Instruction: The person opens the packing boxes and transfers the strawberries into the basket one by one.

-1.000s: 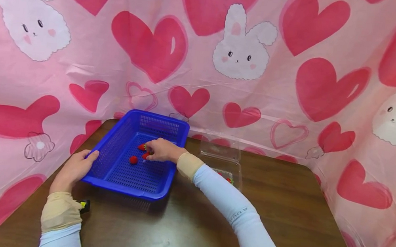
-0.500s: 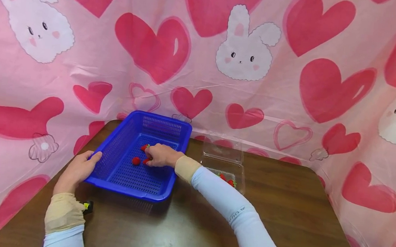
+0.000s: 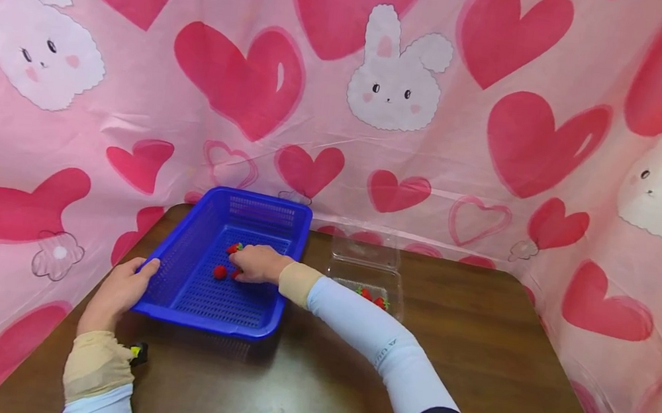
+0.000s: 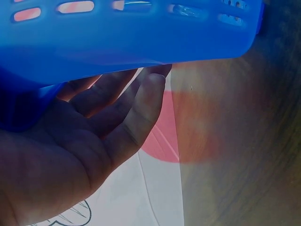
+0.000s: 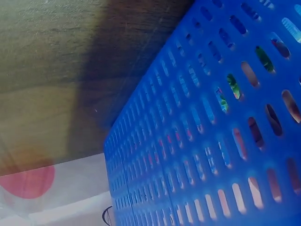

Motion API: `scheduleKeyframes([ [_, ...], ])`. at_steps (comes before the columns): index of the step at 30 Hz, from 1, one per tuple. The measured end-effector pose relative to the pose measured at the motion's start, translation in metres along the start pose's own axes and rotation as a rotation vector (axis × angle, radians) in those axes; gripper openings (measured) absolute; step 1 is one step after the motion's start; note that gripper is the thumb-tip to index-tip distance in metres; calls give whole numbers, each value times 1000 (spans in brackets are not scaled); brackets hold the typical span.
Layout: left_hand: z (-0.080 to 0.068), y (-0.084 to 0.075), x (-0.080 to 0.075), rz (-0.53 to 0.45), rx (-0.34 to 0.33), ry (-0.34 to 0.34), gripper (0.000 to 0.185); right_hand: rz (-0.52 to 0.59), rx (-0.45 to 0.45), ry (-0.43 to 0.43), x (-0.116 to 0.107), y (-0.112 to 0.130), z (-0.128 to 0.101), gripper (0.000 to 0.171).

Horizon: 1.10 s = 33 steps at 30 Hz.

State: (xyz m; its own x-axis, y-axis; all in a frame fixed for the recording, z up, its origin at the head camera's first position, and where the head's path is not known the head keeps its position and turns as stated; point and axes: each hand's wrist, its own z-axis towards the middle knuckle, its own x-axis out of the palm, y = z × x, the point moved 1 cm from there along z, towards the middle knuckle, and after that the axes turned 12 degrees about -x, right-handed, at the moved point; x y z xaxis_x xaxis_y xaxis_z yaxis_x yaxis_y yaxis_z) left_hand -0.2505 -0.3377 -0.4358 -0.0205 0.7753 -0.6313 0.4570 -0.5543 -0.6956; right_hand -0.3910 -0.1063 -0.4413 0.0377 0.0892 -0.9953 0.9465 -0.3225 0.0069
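Note:
A blue perforated basket (image 3: pixel 207 323) sits on the brown table (image 3: pixel 475 327) at the left. My right hand (image 3: pixel 255 262) reaches inside it, fingers curled down onto a strawberry (image 3: pixel 236 275). Two more strawberries lie loose on the basket floor, one (image 3: pixel 219 271) beside the hand and one (image 3: pixel 235 248) just beyond it. My left hand (image 3: pixel 120 286) rests with straight fingers against the basket's left rim. In the left wrist view those fingers (image 4: pixel 141 103) lie under the basket edge (image 4: pixel 141 33). The right wrist view shows only the basket wall (image 5: pixel 211 141) and table (image 5: pixel 47 70).
A clear plastic clamshell box (image 3: pixel 367 256) stands open right of the basket, with two strawberries (image 3: pixel 373 297) in its near half. A pink cloth with hearts and bunnies (image 3: pixel 390 86) hangs round the table's back and sides. A small yellow-black object (image 3: pixel 139 351) sits by my left wrist.
My right hand has drawn slightly nearer to me inside the basket, still over the same strawberry. The left hand stays at the rim. The head view has shifted a little.

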Motion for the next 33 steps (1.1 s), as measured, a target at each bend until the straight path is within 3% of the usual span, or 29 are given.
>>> scheduleKeyframes([
  [8,-3,1,-2,9,7,3,73,30,21,13,3,1,3,21],
  [16,-2,-1,-3,8,26,-29,70,34,52,-36,-1,-1,1,24],
  [24,-3,-3,0,-10,16,-11,71,41,73,-161,-13,-1,-8,24],
  [33,-5,-2,-1,7,31,-47,69,190,60,-338,-52,-6,-39,21],
])
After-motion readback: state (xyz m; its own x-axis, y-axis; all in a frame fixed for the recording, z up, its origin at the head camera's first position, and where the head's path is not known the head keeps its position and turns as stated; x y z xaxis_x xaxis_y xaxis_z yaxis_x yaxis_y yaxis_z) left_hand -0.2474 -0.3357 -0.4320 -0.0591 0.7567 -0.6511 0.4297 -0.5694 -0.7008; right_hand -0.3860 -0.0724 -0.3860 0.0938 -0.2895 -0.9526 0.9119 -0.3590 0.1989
